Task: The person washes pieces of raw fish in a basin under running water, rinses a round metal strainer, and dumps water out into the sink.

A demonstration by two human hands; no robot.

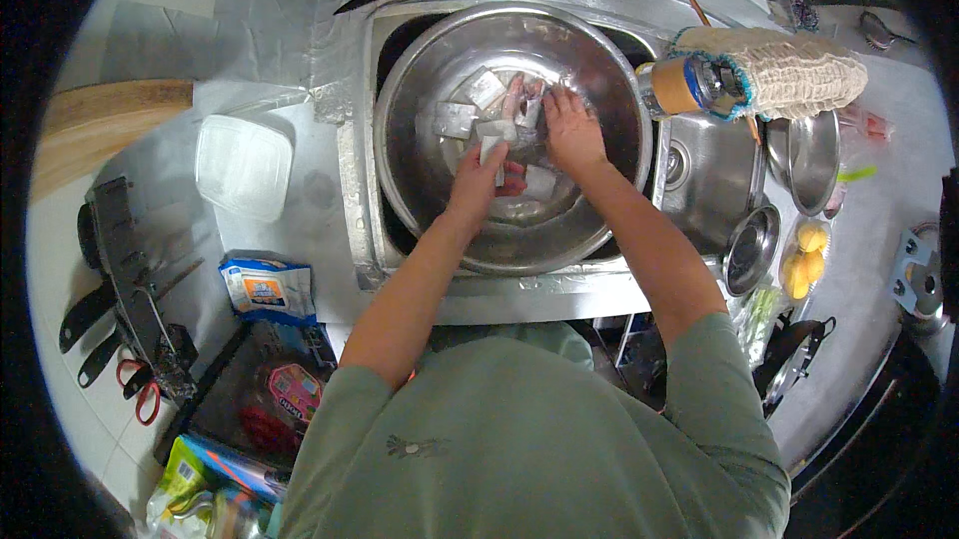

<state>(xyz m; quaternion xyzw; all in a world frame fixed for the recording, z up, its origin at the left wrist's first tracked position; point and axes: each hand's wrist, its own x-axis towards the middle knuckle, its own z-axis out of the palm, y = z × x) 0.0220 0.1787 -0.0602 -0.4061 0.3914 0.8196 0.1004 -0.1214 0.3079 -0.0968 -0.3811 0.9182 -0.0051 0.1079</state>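
A large stainless steel basin (607, 217) sits over the sink and holds shallow water with several cut silvery fish pieces (454, 120), which look like hairtail. My left hand (479, 178) grips one pale fish piece (491, 149) between thumb and fingers, above the lower middle of the basin. At the basin's right side, my right hand (573, 127) reaches down with its fingers stretched out, beside a piece showing pinkish flesh (514, 93). Nothing shows in that hand, though its underside is hidden. Another piece (539, 183) lies under the water right of my left hand.
Right of the basin is a smaller sink bowl (700, 164), with a jar (678, 86) and a knitted mesh cover (805, 71) above it. Metal bowls (813, 164) and yellow fruit (805, 258) stand farther right. Leftward are a plastic container (243, 168) and a knife rack (123, 239).
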